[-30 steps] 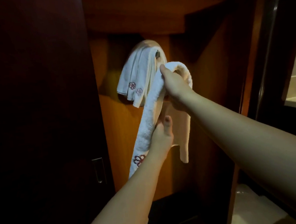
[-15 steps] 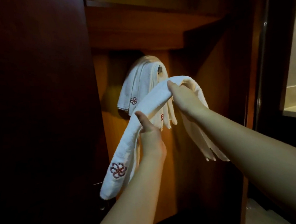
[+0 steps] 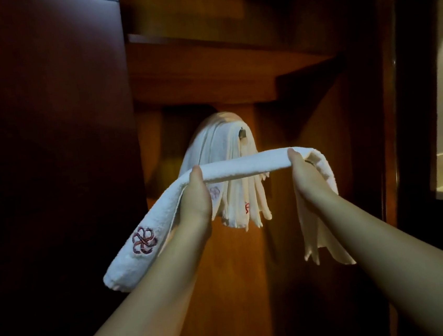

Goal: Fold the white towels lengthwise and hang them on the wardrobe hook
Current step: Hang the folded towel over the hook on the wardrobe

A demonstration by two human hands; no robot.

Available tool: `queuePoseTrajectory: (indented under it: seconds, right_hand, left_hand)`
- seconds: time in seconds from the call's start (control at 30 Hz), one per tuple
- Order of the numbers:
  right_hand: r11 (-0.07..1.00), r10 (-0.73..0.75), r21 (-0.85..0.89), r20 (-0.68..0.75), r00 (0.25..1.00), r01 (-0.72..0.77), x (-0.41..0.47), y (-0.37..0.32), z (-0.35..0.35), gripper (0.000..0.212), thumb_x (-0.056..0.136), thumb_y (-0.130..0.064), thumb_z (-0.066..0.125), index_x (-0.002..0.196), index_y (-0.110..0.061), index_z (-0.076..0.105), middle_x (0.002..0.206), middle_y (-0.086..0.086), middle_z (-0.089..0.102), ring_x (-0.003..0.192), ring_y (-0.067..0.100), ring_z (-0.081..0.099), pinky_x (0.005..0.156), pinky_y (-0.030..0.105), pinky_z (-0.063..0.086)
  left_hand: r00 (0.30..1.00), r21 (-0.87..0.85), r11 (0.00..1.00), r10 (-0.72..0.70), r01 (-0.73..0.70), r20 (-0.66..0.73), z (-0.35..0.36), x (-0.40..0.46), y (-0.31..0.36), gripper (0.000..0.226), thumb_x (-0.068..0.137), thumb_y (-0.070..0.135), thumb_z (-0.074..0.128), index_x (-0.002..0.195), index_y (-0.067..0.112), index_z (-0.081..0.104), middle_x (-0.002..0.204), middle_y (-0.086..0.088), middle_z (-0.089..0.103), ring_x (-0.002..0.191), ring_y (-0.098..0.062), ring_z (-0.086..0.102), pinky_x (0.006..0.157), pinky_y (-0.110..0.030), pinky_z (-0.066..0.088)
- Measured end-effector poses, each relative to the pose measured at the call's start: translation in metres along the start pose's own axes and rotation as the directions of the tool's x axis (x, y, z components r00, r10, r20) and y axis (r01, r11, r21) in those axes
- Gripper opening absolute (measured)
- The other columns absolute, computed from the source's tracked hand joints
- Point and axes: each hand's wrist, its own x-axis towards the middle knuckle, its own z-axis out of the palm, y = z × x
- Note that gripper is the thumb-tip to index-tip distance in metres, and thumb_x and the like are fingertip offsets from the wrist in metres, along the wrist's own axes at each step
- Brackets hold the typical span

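The left hand (image 3: 195, 198) and right hand (image 3: 307, 175) each grip the folded towel (image 3: 242, 164), stretched level between them just below the hook (image 3: 242, 133), in front of the hung towels (image 3: 231, 166). Its logo end (image 3: 142, 242) droops left; the other end hangs behind the right wrist.

Procedure, as judged: raise the span above the hook tip, centre it, then lower so both ends hang evenly. Keep tension so the lengthwise fold does not open. Avoid dislodging the towels already hung.

Change: half a second ago the towel sloped down to the left, with the left hand lower and closer to the right. The hands are now wider apart and level.
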Motion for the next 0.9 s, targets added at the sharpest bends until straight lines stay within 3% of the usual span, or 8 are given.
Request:
queuePoseTrajectory:
  seconds: [0.03, 0.1, 0.17, 0.27, 0.37, 0.5, 0.63, 0.9]
  right_hand:
    - [0.999, -0.031, 0.044, -0.036, 0.999, 0.032, 0.008, -0.004, 0.001, 0.014, 0.101, -0.04, 0.055, 0.104, -0.028, 0.063, 0.12, -0.002, 0.065, 0.095, 0.006, 0.062, 0.078, 0.017, 0.047]
    - [0.994, -0.097, 0.055, -0.045, 0.994, 0.099, 0.031, -0.011, 0.003, 0.012, 0.1, -0.033, 0.06, 0.088, -0.03, 0.058, 0.117, 0.0, 0.068, 0.093, 0.006, 0.063, 0.078, 0.018, 0.051]
    - [0.994, -0.102, -0.029, 0.009, 0.995, 0.102, 0.059, -0.018, 0.01, 0.018, 0.102, -0.041, 0.052, 0.103, -0.025, 0.06, 0.112, -0.002, 0.063, 0.096, 0.011, 0.06, 0.092, 0.027, 0.048]
    - [0.98, -0.104, -0.16, 0.076, 0.992, 0.115, 0.108, -0.032, 0.026, 0.06, 0.103, -0.053, 0.039, 0.143, -0.01, 0.051, 0.132, 0.007, 0.059, 0.116, 0.021, 0.055, 0.105, 0.032, 0.038]
    - [0.987, -0.078, -0.134, 0.113, 0.991, 0.093, 0.154, -0.042, 0.038, 0.069, 0.101, -0.06, 0.037, 0.149, -0.01, 0.043, 0.148, 0.011, 0.048, 0.126, 0.023, 0.049, 0.107, 0.032, 0.034]
    - [0.991, -0.068, -0.106, 0.139, 0.988, 0.083, 0.209, -0.051, 0.055, 0.079, 0.094, -0.071, 0.04, 0.148, -0.014, 0.042, 0.153, 0.009, 0.041, 0.142, 0.026, 0.036, 0.119, 0.043, 0.028]
    - [0.991, -0.068, -0.102, 0.163, 0.984, 0.086, 0.256, -0.05, 0.069, 0.086, 0.091, -0.076, 0.041, 0.153, -0.016, 0.037, 0.159, 0.009, 0.035, 0.145, 0.027, 0.034, 0.12, 0.046, 0.027]
    - [0.999, -0.022, -0.038, 0.209, 0.978, 0.031, 0.307, -0.012, 0.097, 0.073, 0.095, -0.064, 0.048, 0.148, -0.014, 0.045, 0.148, 0.015, 0.048, 0.133, 0.028, 0.049, 0.113, 0.04, 0.038]
  left_hand:
    - [1.0, 0.027, 1.0, 0.001, -0.002, 0.025, 0.002, 0.011, 0.004, 0.067, 0.098, 0.064, 0.037, 0.145, 0.017, 0.05, 0.147, -0.007, 0.052, 0.132, -0.021, 0.051, 0.112, -0.038, 0.032]
    - [0.998, 0.073, 0.997, 0.021, -0.025, 0.052, 0.008, 0.032, 0.011, 0.075, 0.096, 0.07, 0.037, 0.151, 0.019, 0.043, 0.154, -0.006, 0.045, 0.138, -0.021, 0.045, 0.103, -0.033, 0.028]
    - [0.996, 0.073, 0.997, 0.018, -0.025, 0.085, 0.016, 0.053, 0.018, 0.082, 0.092, 0.076, 0.038, 0.152, 0.02, 0.04, 0.156, -0.006, 0.041, 0.141, -0.021, 0.041, 0.101, -0.036, 0.029]
    - [0.986, 0.071, 0.994, 0.074, -0.086, 0.152, 0.031, 0.091, 0.029, 0.089, 0.087, 0.082, 0.034, 0.153, 0.023, 0.039, 0.159, -0.006, 0.038, 0.145, -0.02, 0.034, 0.105, -0.034, 0.027]
    - [0.97, 0.089, 0.987, 0.11, -0.132, 0.217, 0.052, 0.13, 0.039, 0.091, 0.088, 0.083, 0.026, 0.151, 0.02, 0.043, 0.156, -0.007, 0.043, 0.144, -0.02, 0.037, 0.121, -0.041, 0.023]
    - [0.96, 0.012, 0.993, 0.113, -0.12, 0.255, 0.077, 0.177, 0.046, 0.088, 0.092, 0.079, 0.022, 0.136, 0.012, 0.059, 0.128, -0.013, 0.068, 0.12, -0.022, 0.064, 0.109, -0.041, 0.044]
    - [0.972, 0.017, 0.993, 0.114, -0.12, 0.205, 0.103, 0.212, 0.042, 0.089, 0.091, 0.081, 0.024, 0.133, 0.011, 0.06, 0.117, -0.013, 0.073, 0.112, -0.024, 0.068, 0.105, -0.043, 0.047]
    - [0.988, 0.027, 0.995, 0.087, -0.092, 0.128, 0.115, 0.259, 0.01, 0.077, 0.096, 0.074, 0.024, 0.075, 0.027, 0.081, 0.077, 0.003, 0.078, 0.071, -0.007, 0.074, 0.052, -0.019, 0.055]
